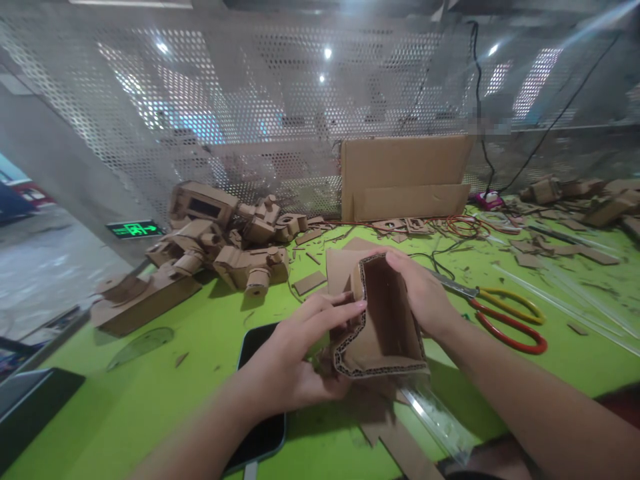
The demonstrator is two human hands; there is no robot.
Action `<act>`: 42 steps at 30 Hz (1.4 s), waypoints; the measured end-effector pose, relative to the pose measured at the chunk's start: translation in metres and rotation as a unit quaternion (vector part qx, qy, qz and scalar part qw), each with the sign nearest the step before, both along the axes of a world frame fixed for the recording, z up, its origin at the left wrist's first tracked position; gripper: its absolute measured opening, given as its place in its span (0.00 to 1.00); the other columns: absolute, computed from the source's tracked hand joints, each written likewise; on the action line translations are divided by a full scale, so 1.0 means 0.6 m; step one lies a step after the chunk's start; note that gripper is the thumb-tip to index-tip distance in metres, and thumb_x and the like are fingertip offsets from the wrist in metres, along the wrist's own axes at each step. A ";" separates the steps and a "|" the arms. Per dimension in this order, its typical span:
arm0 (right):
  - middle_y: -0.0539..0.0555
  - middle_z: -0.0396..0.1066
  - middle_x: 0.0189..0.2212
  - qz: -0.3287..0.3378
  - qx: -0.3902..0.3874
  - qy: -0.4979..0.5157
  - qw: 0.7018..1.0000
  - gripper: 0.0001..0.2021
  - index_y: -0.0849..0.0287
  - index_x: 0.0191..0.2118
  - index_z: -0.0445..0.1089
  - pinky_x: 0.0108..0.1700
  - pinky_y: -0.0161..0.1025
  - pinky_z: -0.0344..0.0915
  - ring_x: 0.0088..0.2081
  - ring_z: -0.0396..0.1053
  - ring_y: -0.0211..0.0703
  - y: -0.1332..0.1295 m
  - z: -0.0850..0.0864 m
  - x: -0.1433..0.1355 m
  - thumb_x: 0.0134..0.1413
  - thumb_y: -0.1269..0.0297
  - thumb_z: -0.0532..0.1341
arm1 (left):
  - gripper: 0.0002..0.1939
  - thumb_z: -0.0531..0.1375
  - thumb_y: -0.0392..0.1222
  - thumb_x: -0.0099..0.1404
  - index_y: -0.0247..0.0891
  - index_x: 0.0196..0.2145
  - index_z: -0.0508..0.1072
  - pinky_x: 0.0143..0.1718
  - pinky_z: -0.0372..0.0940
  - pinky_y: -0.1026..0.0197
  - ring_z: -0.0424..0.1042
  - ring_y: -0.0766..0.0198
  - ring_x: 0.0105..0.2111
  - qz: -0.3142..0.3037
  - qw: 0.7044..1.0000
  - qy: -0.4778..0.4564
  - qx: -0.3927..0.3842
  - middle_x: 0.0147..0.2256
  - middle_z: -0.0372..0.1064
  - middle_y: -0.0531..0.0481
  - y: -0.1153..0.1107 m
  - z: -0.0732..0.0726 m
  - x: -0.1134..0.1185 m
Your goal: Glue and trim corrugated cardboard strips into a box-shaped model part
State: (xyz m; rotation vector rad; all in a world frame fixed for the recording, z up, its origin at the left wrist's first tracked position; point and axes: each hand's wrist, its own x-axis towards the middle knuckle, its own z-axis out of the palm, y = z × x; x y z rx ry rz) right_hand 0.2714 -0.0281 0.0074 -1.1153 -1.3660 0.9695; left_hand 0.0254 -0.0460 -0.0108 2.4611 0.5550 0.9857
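A hollow cardboard piece (390, 320) with an open, stepped end faces the camera above the green table. My left hand (310, 347) grips its left side, with fingers on the notched edge and the thumb underneath. On the piece's right side and upper edge lies my right hand (420, 293), its fingers partly hidden behind the wall. Beneath my left wrist is a dark phone (265, 437) with a white cable. A clear plastic ruler (437, 423) and cardboard strips (400, 447) lie under the piece. Just right of my right hand are scissors (505, 317) with red and yellow handles.
Assembled cardboard parts (200, 233) are piled at the back left. A large cardboard sheet (405, 163) leans on the perforated metal screen (280, 87). Scraps, wires and clear strips (565, 307) spread across the right side. A dark box (40, 413) sits at the left edge.
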 end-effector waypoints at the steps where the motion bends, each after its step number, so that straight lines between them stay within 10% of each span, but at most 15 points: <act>1: 0.49 0.80 0.54 0.001 -0.006 0.001 1.000 0.17 0.48 0.46 0.80 0.65 0.50 0.62 0.59 0.71 0.54 0.000 -0.001 0.001 0.70 0.51 0.54 | 0.47 0.72 0.32 0.55 0.50 0.69 0.63 0.64 0.67 0.41 0.71 0.44 0.61 -0.002 1.000 0.003 -0.001 0.57 0.72 0.41 0.000 0.001 0.000; 42: 0.51 0.85 0.42 0.057 -0.084 0.127 0.987 0.14 0.49 0.46 0.84 0.42 0.39 0.77 0.39 0.81 0.45 0.001 0.005 -0.010 0.62 0.48 0.68 | 0.42 0.73 0.41 0.63 0.59 0.69 0.62 0.66 0.65 0.51 0.65 0.53 0.63 0.013 0.999 0.038 -0.034 0.58 0.60 0.46 -0.003 -0.004 0.000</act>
